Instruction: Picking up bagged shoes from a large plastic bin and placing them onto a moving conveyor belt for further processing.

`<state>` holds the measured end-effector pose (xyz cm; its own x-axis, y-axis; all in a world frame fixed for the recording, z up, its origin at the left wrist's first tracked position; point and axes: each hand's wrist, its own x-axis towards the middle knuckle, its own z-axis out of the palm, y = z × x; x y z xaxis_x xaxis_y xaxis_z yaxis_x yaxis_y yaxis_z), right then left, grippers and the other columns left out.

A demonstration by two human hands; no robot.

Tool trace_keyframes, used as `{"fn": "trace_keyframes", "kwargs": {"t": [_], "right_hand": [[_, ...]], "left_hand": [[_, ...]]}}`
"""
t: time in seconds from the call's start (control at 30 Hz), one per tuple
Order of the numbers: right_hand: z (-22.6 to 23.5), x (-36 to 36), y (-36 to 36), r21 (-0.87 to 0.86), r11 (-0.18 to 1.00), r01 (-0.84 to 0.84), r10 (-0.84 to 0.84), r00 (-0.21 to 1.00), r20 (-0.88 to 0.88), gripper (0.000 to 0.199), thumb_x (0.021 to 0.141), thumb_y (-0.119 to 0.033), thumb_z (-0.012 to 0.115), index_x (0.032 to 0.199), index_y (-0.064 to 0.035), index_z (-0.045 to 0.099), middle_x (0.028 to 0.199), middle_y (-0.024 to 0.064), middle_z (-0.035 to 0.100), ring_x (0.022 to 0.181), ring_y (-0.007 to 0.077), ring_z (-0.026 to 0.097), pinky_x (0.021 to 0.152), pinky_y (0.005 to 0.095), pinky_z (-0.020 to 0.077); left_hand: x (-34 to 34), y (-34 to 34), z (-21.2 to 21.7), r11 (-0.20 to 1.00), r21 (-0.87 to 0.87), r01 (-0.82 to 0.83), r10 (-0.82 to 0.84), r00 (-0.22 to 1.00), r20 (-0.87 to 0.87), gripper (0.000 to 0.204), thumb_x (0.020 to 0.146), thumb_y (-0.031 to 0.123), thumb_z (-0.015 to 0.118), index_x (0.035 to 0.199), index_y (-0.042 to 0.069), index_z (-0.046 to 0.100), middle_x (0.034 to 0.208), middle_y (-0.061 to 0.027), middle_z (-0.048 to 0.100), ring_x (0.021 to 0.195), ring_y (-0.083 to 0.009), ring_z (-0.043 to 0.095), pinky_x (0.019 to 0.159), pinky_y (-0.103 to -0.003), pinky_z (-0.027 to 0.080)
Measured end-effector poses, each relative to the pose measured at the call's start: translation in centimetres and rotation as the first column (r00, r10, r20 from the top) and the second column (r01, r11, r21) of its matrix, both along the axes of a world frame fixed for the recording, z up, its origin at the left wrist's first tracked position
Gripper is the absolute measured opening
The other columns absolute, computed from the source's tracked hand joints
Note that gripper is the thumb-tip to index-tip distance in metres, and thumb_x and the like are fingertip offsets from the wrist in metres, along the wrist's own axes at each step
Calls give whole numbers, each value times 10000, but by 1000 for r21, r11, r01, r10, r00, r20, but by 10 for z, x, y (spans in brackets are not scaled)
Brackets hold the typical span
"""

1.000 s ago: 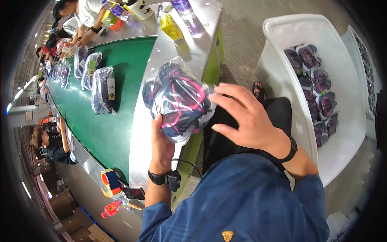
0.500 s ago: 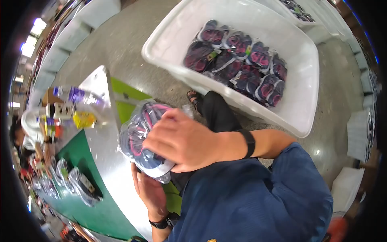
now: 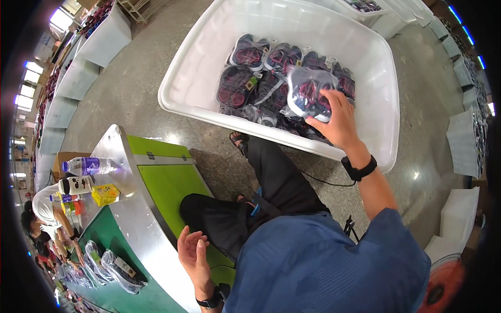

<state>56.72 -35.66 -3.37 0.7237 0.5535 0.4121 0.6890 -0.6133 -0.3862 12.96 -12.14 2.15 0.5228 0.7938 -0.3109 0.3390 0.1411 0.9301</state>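
Note:
My right hand [image 3: 336,117] reaches into a big white tub [image 3: 198,83] on the floor and grips a clear bag of dark and pink sandals [image 3: 308,91], which lies on top of several other such bags [image 3: 250,83]. Down by the silver edge of the green conveyor [image 3: 133,219], my left hand [image 3: 193,255] hovers with fingers apart and holds nothing. Black bands sit on both wrists.
More bagged sandals [image 3: 117,268] lie on the green belt at lower left. A water bottle [image 3: 88,166], a white bottle [image 3: 75,185] and a yellow box [image 3: 104,194] stand at the conveyor's end. Other people [image 3: 44,219] work along the belt. More white tubs [image 3: 462,143] stand at the right and the far left.
The view has swung from the conveyor to the tub. The bag held in both hands now rests in the tub under my right hand; my left hand has let go.

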Motion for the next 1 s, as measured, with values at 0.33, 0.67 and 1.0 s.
{"fn": "trace_keyframes", "kwargs": {"t": [0.33, 0.67, 1.0], "right_hand": [[-26, -62, 89, 116, 946, -303, 323, 915, -242, 573, 849, -251, 828, 1343, -55, 614, 1232, 175, 636, 1161, 388, 622, 986, 483, 500], [-59, -90, 184, 163, 836, -524, 549, 794, -260, 540, 856, -177, 809, 1337, -18, 621, 1296, 231, 631, 1236, 433, 590, 1078, 493, 465], [-110, -43, 207, 157, 913, -378, 407, 873, -268, 315, 981, -146, 689, 1237, 31, 641, 1146, 184, 614, 1113, 380, 622, 993, 439, 500]], "left_hand": [[-47, 23, 2, 992, 75, -105, 104, 994, 14, 493, 1041, 191, 697, 1444, -49, 546, 1129, -117, 704, 982, -184, 699, 828, -310, 593], [-158, 94, 9, 886, 431, -169, 255, 955, -149, 457, 960, 100, 751, 1393, 9, 635, 1198, -101, 716, 1137, -204, 683, 1005, -387, 540], [-314, 243, -26, 438, 892, -114, 824, 447, -348, 654, 874, 418, 782, 1413, 81, 629, 1464, -227, 591, 1415, -413, 497, 1182, -559, 363]]}}
